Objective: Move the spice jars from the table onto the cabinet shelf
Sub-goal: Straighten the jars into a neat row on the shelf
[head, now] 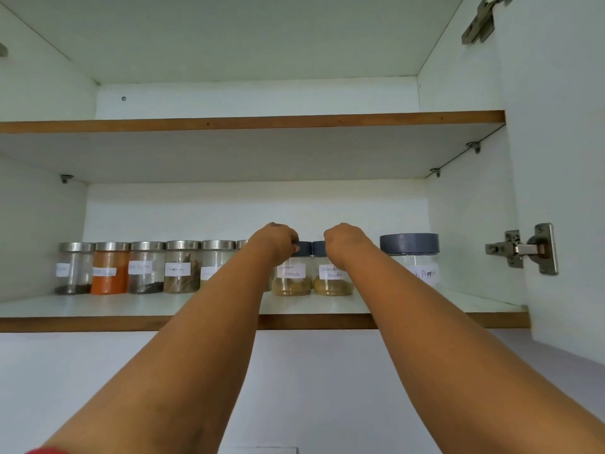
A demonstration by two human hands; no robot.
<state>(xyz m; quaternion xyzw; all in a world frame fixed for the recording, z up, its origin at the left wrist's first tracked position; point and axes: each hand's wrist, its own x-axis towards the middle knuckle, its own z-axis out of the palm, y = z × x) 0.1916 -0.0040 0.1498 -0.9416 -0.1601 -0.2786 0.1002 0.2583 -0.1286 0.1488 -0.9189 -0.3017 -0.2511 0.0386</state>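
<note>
Both hands were up on two blue-lidded jars at the centre of the lower cabinet shelf (98, 306).

Across the middle of the frame, that shelf carried a tight row: steel-lidded jars (145, 267) at left, a wide grey-lidded jar (410, 249) at right. Between them, the left hand (274, 239) curled over the lid of the garam masala jar (292, 277), and the right hand (343, 240) clasped the top of the coriander powder jar (332, 279). These two stood touching. The risk, as I judged it, was crowding: a sideways nudge could knock neighbours, and a top-only grip on glass might slip or tip a jar toward the front edge.
</note>
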